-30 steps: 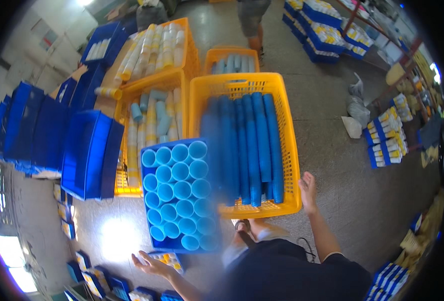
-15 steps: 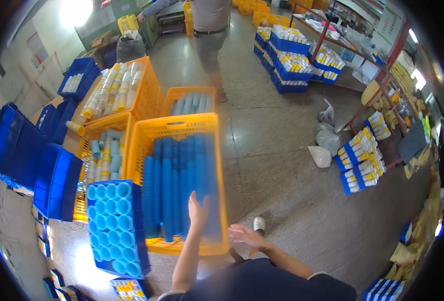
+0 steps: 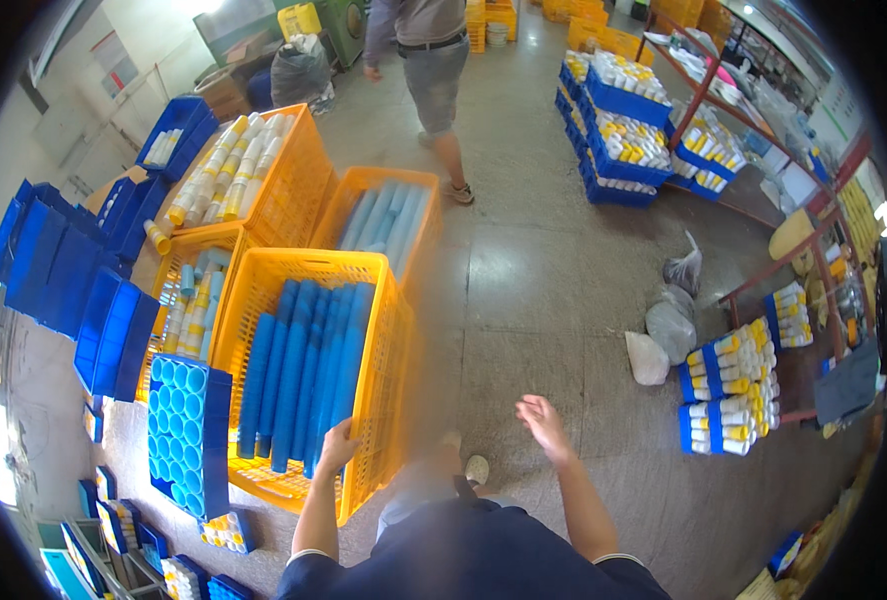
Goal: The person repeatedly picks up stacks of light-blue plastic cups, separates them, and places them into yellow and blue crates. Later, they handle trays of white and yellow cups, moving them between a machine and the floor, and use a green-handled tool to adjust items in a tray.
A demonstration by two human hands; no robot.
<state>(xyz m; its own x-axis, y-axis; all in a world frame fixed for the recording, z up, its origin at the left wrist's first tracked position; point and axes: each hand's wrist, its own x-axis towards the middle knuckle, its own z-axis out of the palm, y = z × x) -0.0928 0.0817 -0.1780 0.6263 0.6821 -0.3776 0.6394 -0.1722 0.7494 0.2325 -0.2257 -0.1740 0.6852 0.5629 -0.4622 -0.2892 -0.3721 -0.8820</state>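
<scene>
Before me stands a yellow slatted crate (image 3: 381,375) filled with long blue tubes (image 3: 308,345) lying side by side. My left hand (image 3: 336,448) is at the crate's near right rim, fingers bent over the edge beside the tube ends; it looks closed on the rim. My right hand (image 3: 543,425) hangs in the air over the floor, away from the crate. Its fingers are loosely bent and apart, with nothing in them. Against the crate's left side, a blue bin (image 3: 215,440) holds rows of light blue cups or short tubes (image 3: 175,430) with open ends facing up.
Behind stand more yellow crates (image 3: 298,165) with white, yellow and pale blue tubes. Empty blue bins (image 3: 113,335) are at the left. A person (image 3: 433,80) stands ahead. On the right are bags (image 3: 668,325), filled blue bins (image 3: 728,385) and a red-framed rack (image 3: 703,85).
My left hand has gone from above the tubes to the crate's near right rim. My right hand has moved out to the right. The view has shifted, and the person ahead has lowered an arm.
</scene>
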